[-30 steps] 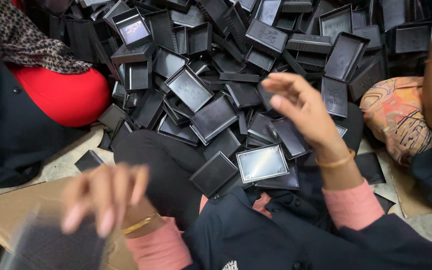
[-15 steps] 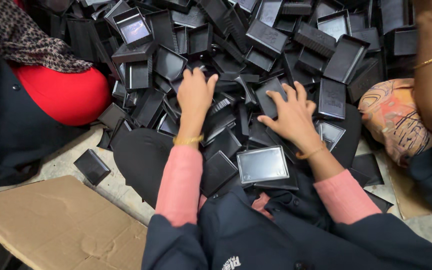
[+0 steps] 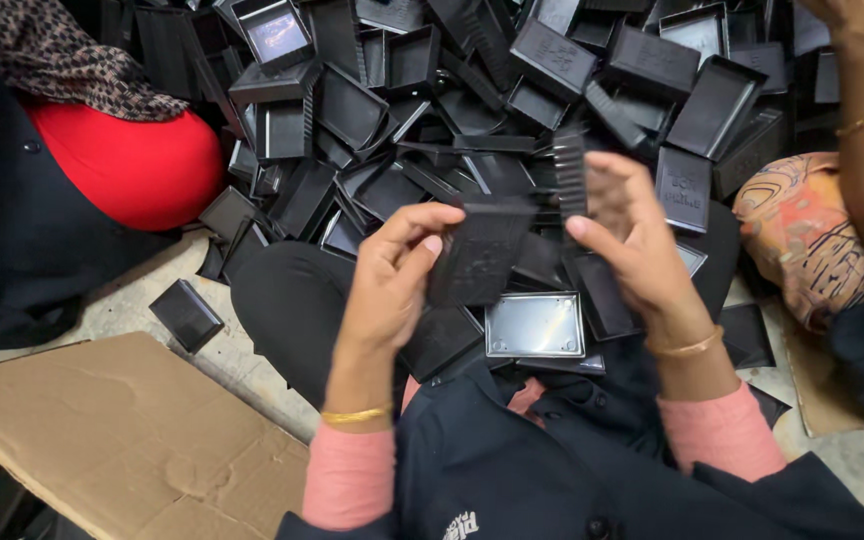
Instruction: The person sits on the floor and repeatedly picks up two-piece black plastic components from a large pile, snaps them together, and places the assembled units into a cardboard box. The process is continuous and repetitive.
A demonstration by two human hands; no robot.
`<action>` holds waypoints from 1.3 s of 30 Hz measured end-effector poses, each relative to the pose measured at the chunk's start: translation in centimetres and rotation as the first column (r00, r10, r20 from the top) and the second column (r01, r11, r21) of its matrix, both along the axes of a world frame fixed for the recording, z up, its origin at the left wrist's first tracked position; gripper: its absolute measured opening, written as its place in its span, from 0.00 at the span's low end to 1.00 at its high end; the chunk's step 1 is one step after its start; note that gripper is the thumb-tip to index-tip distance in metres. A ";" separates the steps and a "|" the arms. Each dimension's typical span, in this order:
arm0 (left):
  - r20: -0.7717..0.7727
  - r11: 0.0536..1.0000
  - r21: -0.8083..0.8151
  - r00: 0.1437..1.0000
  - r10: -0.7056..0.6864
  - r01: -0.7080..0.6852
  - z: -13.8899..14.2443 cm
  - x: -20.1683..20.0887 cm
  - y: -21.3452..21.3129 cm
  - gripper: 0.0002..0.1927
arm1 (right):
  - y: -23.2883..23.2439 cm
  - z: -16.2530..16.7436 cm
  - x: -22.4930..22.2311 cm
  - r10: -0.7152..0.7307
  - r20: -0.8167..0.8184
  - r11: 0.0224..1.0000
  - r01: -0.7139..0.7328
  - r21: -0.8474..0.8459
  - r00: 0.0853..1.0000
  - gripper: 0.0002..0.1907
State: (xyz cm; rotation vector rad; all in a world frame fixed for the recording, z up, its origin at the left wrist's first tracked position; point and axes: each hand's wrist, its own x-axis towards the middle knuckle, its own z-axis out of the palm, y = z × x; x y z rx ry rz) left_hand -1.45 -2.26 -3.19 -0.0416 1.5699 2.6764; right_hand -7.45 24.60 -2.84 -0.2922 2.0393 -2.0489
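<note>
Black tray heap [image 3: 552, 90] behind hands [image 3: 512, 250] (perhaps holding one)

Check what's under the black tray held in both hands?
Under the black tray, held between left hand and right hand, lie more black trays and a shiny rectangular tray on the lap. Whatever lies directly behind it is covered.

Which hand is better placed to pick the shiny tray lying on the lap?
Probably the right hand: it is above and beside the shiny tray, holding only a ribbed piece. The left hand grips a black tray.
</note>
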 end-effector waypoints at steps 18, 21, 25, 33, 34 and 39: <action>0.082 0.943 0.141 0.953 0.291 -0.300 -3.4 0.4 2.9 0.31 | -7.2 -0.1 4.5 0.239 0.188 0.937 -0.175 -0.303 0.953 0.41; 0.125 0.878 0.315 0.933 0.338 -0.360 -3.5 0.9 0.1 0.29 | -4.6 0.8 3.0 0.061 0.041 0.998 -0.062 0.021 0.997 0.40; 0.050 0.840 0.388 0.919 0.391 -0.379 -3.5 1.4 -2.4 0.24 | -0.5 1.0 0.1 0.016 -0.351 0.684 0.246 0.687 0.936 0.38; 0.152 0.843 0.403 0.935 0.322 -0.356 -3.7 1.4 -1.3 0.26 | -2.5 -4.6 -4.3 0.432 -0.457 0.596 0.135 0.792 0.777 0.30; 0.150 0.847 0.403 0.938 0.313 -0.346 -3.7 1.4 -1.1 0.26 | -3.5 -5.1 -5.7 0.524 -0.428 0.607 0.030 0.794 0.736 0.34; 0.153 0.863 0.437 0.966 0.208 -0.255 -3.8 1.3 -0.1 0.28 | -5.6 -4.6 -10.1 0.669 -0.317 0.547 -0.157 0.822 0.672 0.46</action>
